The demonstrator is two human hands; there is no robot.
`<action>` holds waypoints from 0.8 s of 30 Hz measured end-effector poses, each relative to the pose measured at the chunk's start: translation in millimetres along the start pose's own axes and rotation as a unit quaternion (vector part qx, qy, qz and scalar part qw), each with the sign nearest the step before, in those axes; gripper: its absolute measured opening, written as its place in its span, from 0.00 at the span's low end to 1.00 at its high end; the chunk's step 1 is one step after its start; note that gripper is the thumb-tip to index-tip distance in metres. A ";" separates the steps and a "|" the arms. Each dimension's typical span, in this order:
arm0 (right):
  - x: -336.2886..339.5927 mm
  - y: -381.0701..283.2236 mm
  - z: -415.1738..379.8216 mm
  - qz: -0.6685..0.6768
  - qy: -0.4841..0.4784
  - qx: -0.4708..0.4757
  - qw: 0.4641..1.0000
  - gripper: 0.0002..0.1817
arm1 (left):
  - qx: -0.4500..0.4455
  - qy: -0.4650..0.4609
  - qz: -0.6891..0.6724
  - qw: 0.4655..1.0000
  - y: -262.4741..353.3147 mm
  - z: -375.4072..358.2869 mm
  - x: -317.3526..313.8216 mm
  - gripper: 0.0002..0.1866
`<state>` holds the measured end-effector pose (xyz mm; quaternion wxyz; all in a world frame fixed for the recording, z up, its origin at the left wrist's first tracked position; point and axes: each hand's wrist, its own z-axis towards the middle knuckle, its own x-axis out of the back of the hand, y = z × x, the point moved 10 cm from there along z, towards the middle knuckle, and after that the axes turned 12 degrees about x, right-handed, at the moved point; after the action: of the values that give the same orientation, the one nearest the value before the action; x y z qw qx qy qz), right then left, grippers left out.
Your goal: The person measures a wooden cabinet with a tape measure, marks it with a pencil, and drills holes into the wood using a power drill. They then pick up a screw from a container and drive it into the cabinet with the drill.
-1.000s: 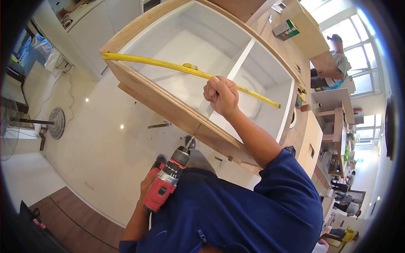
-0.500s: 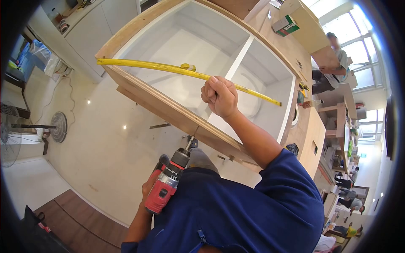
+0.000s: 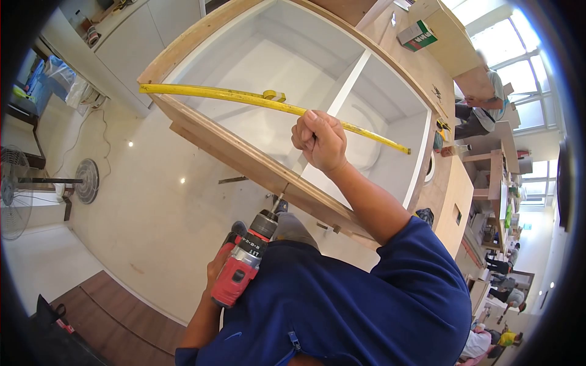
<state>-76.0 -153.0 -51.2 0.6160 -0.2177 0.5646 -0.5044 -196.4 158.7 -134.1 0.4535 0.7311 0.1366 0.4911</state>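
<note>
My left hand (image 3: 217,268) is wrapped round the grip of a red and black cordless drill (image 3: 235,277). Its long bit (image 3: 282,194) reaches up to the front plywood edge of a white-lined wooden cabinet (image 3: 213,131) lying open side up. Over the cabinet's white divider (image 3: 349,82), my right hand (image 3: 320,140) is closed in a fist; whatever is inside it is hidden. A long, thin yellow strip (image 3: 213,93) lies across the cabinet, passing just behind the right fist. On the strip sits a small yellow loop (image 3: 273,96).
A workbench (image 3: 421,67) beyond the cabinet carries a green and white box (image 3: 417,35) and a bottle (image 3: 453,150). Another person (image 3: 482,104) sits at the right. A fan (image 3: 15,183) stands on the pale floor at left, with a cord (image 3: 107,137) nearby.
The view has shifted very slightly. Both hands, the drill and the yellow strip keep the same places relative to the cabinet.
</note>
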 end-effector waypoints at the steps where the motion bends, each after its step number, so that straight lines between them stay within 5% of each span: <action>1: -1.6 -0.2 -0.4 0.000 0.001 0.000 1.000 0.22 | -0.013 -0.005 0.004 1.000 5.9 0.9 2.9 0.21; 24: -1.6 -0.2 0.9 -0.009 -0.002 0.009 1.000 0.22 | 0.054 -0.053 -0.022 0.997 5.7 13.3 -8.0 0.19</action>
<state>-75.0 -152.0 -50.0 0.6147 -0.2182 0.5568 -0.5143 -190.5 143.3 -135.7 0.4308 0.7760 0.1546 0.4339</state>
